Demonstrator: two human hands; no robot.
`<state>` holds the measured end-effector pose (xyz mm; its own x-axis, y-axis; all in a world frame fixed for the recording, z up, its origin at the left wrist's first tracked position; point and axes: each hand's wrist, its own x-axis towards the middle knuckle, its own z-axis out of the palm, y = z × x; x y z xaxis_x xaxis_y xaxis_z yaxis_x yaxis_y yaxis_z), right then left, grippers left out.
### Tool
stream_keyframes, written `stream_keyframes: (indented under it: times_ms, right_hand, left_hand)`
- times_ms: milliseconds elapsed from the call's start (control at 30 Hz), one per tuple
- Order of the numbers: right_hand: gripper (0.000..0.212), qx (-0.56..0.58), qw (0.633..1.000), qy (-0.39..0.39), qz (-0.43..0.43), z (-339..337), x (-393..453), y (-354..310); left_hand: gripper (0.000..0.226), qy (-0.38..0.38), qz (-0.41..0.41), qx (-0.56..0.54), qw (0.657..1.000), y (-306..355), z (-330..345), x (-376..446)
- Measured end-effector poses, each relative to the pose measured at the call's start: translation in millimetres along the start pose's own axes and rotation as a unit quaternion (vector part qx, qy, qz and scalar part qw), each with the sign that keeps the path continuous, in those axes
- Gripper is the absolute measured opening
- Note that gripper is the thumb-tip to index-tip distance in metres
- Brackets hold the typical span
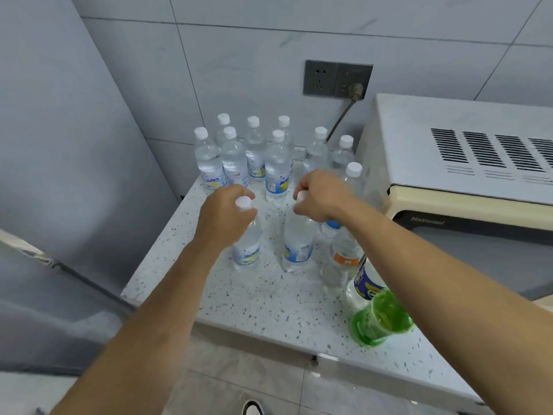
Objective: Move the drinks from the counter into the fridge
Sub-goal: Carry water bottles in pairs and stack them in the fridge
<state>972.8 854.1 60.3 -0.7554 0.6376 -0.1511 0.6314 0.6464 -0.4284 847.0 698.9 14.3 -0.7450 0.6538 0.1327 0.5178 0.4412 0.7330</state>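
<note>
Left hand [226, 214] curled around neck of one clear bottle [247, 244]; right hand [321, 196] in the same grip on a second bottle [297, 244]. Both upright on speckled desk [269, 298], in front of bottle cluster [254, 154], beside microwave [463, 163].

The desk [269, 298] looks like polished stone, pale with dark speckles and a smooth, faintly glossy face. The water bottles [276, 166] are clear, shiny plastic with matt white plastic caps and glossy printed labels, and the green bottle [381, 319] is translucent glossy plastic. The wall tiles [269, 55] are smooth and softly sheened, and the microwave [449, 151] has a matt painted casing.
</note>
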Motion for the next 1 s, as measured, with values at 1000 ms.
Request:
stream_keyframes:
  times_ms: [1000]
  right_hand:
    - [0.057, 0.438, 0.876, 0.183, 0.084, 202.1, -66.9, 45.0]
  left_hand:
    - [0.060, -0.048, -0.161, -0.258, 0.951, -118.0, 51.1, -77.5]
